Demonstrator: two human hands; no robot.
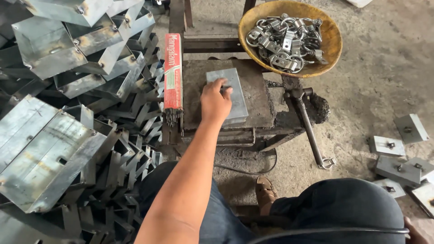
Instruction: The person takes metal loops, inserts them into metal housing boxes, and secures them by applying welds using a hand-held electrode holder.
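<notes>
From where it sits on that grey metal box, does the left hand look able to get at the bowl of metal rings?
Probably yes. The left hand rests on the grey metal box, and the yellow bowl of metal rings sits just beyond, open-topped, with nothing standing between them.

A: Centre: work block [262, 97], metal plate [233, 97] on top. Left hand [214, 101] on plate's near-left part.

B: Left of block?

A: Carton of welding rods [173, 72] along block's left edge, rod tips toward viewer. Further left, heap of sheet-metal boxes [68, 113].

B: Behind, right?

A: Bowl [332, 38] at block's far-right corner, ring fittings [285, 40] inside. Clamp handle [309, 129] right of block. Plates with fittings [400, 153] on floor, far right.
</notes>
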